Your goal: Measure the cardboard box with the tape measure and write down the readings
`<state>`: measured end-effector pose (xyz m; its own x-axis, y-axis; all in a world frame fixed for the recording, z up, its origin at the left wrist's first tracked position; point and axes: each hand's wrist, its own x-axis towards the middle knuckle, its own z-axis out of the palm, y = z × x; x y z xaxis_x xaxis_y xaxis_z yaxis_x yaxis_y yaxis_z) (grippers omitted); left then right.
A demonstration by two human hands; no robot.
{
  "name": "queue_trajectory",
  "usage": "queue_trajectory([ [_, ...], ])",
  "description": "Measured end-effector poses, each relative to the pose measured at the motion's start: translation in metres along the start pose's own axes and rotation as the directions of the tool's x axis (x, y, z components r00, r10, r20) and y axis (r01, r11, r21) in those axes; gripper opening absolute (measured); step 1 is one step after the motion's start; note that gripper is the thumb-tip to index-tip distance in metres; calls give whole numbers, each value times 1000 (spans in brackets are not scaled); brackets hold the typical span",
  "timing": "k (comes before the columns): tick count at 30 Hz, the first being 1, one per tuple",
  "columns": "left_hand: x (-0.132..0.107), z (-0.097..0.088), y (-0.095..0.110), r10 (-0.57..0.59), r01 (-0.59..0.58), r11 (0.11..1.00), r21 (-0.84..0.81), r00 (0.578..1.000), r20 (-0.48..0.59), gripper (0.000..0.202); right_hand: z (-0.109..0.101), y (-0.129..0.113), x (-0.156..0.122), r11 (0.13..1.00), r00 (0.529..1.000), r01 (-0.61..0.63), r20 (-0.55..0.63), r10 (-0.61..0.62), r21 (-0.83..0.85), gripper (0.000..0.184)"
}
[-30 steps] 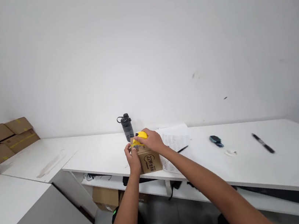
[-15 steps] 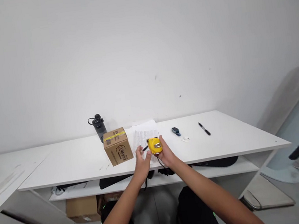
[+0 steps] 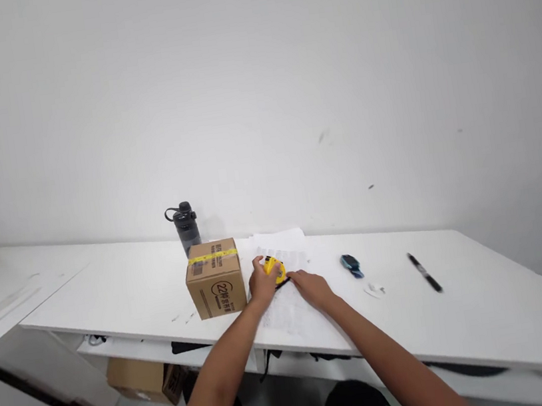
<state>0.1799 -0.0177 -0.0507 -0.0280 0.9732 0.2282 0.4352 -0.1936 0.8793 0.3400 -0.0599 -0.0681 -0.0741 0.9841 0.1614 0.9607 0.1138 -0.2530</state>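
My left hand (image 3: 263, 282) is closed around a yellow tape measure (image 3: 275, 269), low over printed paper sheets (image 3: 287, 315) on the white table. Just right of it, my right hand (image 3: 311, 286) has its fingers drawn together at the end of a thin dark strip (image 3: 283, 284). Whether that strip is a pen or the tape measure's strap, I cannot tell. A cardboard box (image 3: 220, 294) with yellow tape stands to the left of my left hand.
Behind the box stands a dark water bottle (image 3: 186, 228). To the right lie a small dark blue object (image 3: 351, 265), small white pieces (image 3: 375, 290) and a black marker (image 3: 424, 272). Below the white table (image 3: 126, 284) is another cardboard box (image 3: 142, 379).
The tape measure has passed from my right hand to my left and come down towards the paper. My right hand has let it go and moved beside it. The view has shifted.
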Motion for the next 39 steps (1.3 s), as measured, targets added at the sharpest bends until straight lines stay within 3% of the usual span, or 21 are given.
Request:
queue_trajectory([
  [2,13,8,-10,-134,124,981,-151,989,-62,52,11,6,1,999,996,40,-79,-40,7,33],
  [4,21,12,-18,-199,153,944,-291,970,-137,49,17,12,-2,997,963,74,-260,-68,14,34],
  [7,26,15,-24,-176,96,917,-387,969,-176,49,11,17,-9,993,816,113,-574,-72,35,34],
  [10,27,15,-24,-171,101,911,-399,975,-144,49,-7,17,-22,979,686,199,-720,-105,47,34],
  [12,28,14,-23,-186,122,921,-371,973,-140,48,-19,12,-35,978,634,167,-773,-10,124,33],
  [14,28,14,-21,-188,132,937,-324,971,-146,47,-26,5,-48,952,596,66,-777,202,298,29],
  [15,29,13,-21,-179,128,944,-303,973,-148,46,-27,1,-54,919,614,31,-733,293,393,29],
  [16,29,13,-20,-165,118,951,-287,976,-145,44,-26,-2,-59,875,666,9,-655,356,484,29],
  [19,28,12,-18,-132,99,959,-266,985,-111,41,-19,-7,-64,675,874,-18,-316,369,737,37],
  [21,28,12,-17,-122,96,963,-251,988,-93,43,-14,-7,-62,489,925,-33,-159,345,871,40],
  [23,27,11,-15,-97,73,969,-235,991,-92,45,-10,-5,-59,374,935,-38,-99,340,927,39],
  [25,27,10,-14,-58,35,974,-226,993,-99,47,-9,-3,-58,399,927,-62,-95,363,915,41],
  [30,30,13,-14,-23,-4,967,-257,994,-104,47,-11,-4,-61,581,889,-152,-147,435,800,45],
  [39,33,18,-17,-14,-25,948,-318,993,-119,43,-15,-9,-63,603,927,-138,-112,359,786,45],
])
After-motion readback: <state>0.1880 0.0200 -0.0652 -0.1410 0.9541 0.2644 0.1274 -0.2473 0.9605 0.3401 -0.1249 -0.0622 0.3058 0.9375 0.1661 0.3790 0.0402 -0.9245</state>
